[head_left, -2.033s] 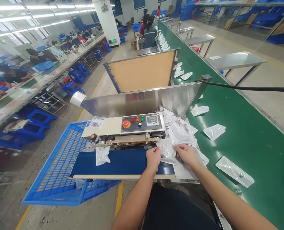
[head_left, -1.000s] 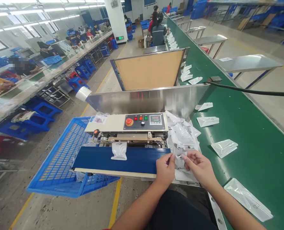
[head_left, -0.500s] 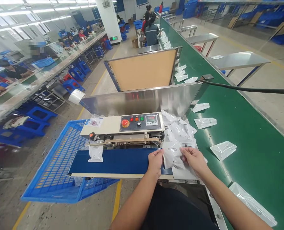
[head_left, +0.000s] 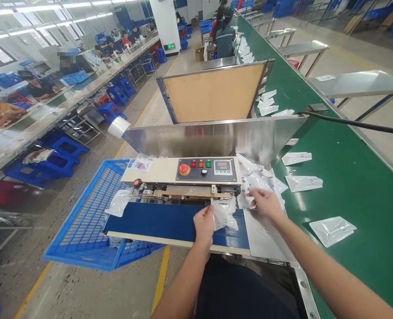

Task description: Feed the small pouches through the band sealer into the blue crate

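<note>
My left hand point(head_left: 204, 225) pinches the left edge of a white plastic pouch point(head_left: 225, 214). The pouch's top edge is at the right end of the band sealing machine point(head_left: 181, 170), and its body hangs over the blue conveyor belt point(head_left: 163, 221). My right hand point(head_left: 267, 204) is over a heap of white pouches point(head_left: 254, 179) beside the machine, thumb and forefinger slightly apart, with no pouch plainly held. Another pouch point(head_left: 118, 203) tips off the belt's left end above a blue basket point(head_left: 80, 221).
A green conveyor point(head_left: 342, 177) with scattered pouches runs along the right. Behind the machine stand a metal panel point(head_left: 216, 137) and a tan board point(head_left: 213, 93). A black cable point(head_left: 356, 124) crosses the green conveyor. People sit at a long bench point(head_left: 67, 106) on the left.
The pouch has moved left from the heap to the machine's entry with my left hand. My right hand has let go of it. The other pouch has travelled to the belt's left end.
</note>
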{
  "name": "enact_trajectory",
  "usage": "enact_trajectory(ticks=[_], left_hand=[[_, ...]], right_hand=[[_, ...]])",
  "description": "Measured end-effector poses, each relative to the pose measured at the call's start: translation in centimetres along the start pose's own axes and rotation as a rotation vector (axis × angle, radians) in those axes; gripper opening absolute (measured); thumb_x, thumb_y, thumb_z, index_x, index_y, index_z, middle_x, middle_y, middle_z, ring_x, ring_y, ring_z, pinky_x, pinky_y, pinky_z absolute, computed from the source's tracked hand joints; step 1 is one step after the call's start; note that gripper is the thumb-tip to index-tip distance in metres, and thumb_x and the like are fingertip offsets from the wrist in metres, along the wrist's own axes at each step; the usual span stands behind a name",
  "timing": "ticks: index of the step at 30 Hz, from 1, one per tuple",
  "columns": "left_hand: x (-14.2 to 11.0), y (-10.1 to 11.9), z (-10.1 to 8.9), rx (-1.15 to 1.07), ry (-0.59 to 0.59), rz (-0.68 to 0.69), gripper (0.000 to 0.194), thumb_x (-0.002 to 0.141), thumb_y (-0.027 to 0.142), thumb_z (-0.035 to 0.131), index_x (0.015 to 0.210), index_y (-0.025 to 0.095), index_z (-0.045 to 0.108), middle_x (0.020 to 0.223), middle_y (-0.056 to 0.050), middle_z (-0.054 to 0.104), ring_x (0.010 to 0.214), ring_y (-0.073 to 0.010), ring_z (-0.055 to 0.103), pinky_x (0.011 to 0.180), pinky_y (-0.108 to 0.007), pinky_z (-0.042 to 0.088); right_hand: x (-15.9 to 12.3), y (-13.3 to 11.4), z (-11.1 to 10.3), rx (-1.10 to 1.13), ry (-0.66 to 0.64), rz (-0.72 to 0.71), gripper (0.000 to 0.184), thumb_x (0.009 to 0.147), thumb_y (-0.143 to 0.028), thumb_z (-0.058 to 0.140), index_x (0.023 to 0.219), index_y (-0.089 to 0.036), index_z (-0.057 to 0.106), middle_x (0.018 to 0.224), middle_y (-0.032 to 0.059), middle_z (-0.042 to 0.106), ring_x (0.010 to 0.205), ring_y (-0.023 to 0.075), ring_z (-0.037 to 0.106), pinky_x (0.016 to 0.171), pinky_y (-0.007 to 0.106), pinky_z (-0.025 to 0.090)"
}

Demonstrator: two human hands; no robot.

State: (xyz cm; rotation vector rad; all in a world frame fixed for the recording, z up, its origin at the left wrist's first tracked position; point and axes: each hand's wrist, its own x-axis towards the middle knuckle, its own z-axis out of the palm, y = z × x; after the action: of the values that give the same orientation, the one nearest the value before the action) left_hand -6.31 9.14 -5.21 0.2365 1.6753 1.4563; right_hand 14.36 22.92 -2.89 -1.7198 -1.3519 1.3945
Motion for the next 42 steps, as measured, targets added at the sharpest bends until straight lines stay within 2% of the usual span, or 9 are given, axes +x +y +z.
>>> enact_trajectory(ticks=[3,9,13,17,21,24,28,34,42], left_hand=[[-0.3,0.7,-3.2,0.112,0.177,0.177,0.053,0.088,0.06,0.08,0.114,0.014,0.084,0.105,-0.016,0.085,0.097,-0.0301,0.081,0.078,-0.036,0.063],[-3.4,2.8,-7.7,0.262,0.324,0.405,0.052,0.101,0.061,0.062,0.113,0.015,0.082,0.108,-0.016,0.083,0.083,-0.0251,0.079,0.073,-0.034,0.064],[-5.6,3.1,-6.4,0.278,0.129,0.488,0.048,0.104,0.059,0.062,0.102,0.016,0.084,0.092,-0.013,0.082,0.078,-0.0243,0.078,0.073,-0.034,0.064],[-7.0,2.1,-1.5,0.307,-0.137,0.583,0.04,0.104,0.052,0.064,0.111,0.019,0.085,0.114,-0.016,0.083,0.105,-0.0297,0.079,0.094,-0.041,0.065],[-7.6,0.7,3.4,0.347,-0.391,0.6,0.045,0.104,0.052,0.064,0.13,0.018,0.08,0.128,-0.016,0.08,0.114,-0.0293,0.077,0.099,-0.04,0.064],[-7.6,0.0,5.1,0.359,-0.408,0.568,0.045,0.107,0.052,0.058,0.116,0.017,0.084,0.111,-0.014,0.083,0.1,-0.0264,0.077,0.091,-0.036,0.062],[-6.9,-0.5,5.0,0.389,-0.429,0.537,0.048,0.107,0.053,0.056,0.097,0.016,0.086,0.091,-0.011,0.082,0.083,-0.0231,0.073,0.079,-0.031,0.057],[-3.7,-1.7,5.2,0.42,-0.296,0.273,0.044,0.093,0.053,0.07,0.082,0.014,0.087,0.077,-0.008,0.08,0.074,-0.0251,0.07,0.066,-0.029,0.051],[0.2,-0.5,3.9,0.286,-0.113,0.095,0.04,0.084,0.049,0.076,0.09,0.012,0.089,0.089,-0.013,0.084,0.081,-0.0271,0.075,0.072,-0.033,0.055]], right_hand=[[6.8,-2.7,-0.4,-0.245,0.303,-0.284,0.038,0.086,-0.05,0.069,0.099,-0.017,0.082,0.091,0.0139,0.08,0.085,0.0295,0.071,0.081,0.043,0.056],[14.0,-6.6,1.3,-0.535,0.276,-0.446,0.02,0.087,-0.035,0.069,0.089,-0.018,0.077,0.123,0.0204,0.077,0.116,0.0357,0.069,0.103,0.046,0.052],[9.9,-5.5,-1.6,-0.451,0.401,-0.57,0.02,0.096,-0.038,0.061,0.088,-0.021,0.069,0.125,0.017,0.077,0.101,0.0294,0.072,0.1,0.044,0.052],[0.4,-2.5,-4.2,-0.297,0.45,-0.652,0.039,0.097,-0.06,0.064,0.082,-0.024,0.066,0.112,0.0138,0.078,0.086,0.0248,0.071,0.085,0.038,0.055],[-8.6,0.4,-2.9,-0.04,0.172,-0.453,0.056,0.092,-0.077,0.068,0.079,-0.022,0.07,0.079,0.0081,0.075,0.062,0.0194,0.064,0.062,0.032,0.053],[-12.0,1.6,-1.6,0.233,-0.013,-0.294,0.06,0.092,-0.08,0.066,0.089,-0.021,0.075,0.067,0.0057,0.071,0.061,0.0214,0.067,0.063,0.034,0.057],[-12.4,2.7,-1.9,0.302,-0.004,-0.167,0.065,0.081,-0.079,0.078,0.105,-0.019,0.079,0.076,0.0055,0.074,0.063,0.0212,0.067,0.061,0.034,0.058],[-8.2,4.7,-2.4,0.169,0.062,0.0,0.057,0.072,-0.075,0.082,0.067,-0.019,0.069,0.055,0.0011,0.06,0.05,0.0146,0.051,0.049,0.028,0.041],[-4.4,2.8,2.5,0.289,-0.029,0.13,0.041,0.072,-0.056,0.089,0.071,-0.018,0.072,0.055,0.0003,0.062,0.048,0.0123,0.054,0.051,0.026,0.047]])
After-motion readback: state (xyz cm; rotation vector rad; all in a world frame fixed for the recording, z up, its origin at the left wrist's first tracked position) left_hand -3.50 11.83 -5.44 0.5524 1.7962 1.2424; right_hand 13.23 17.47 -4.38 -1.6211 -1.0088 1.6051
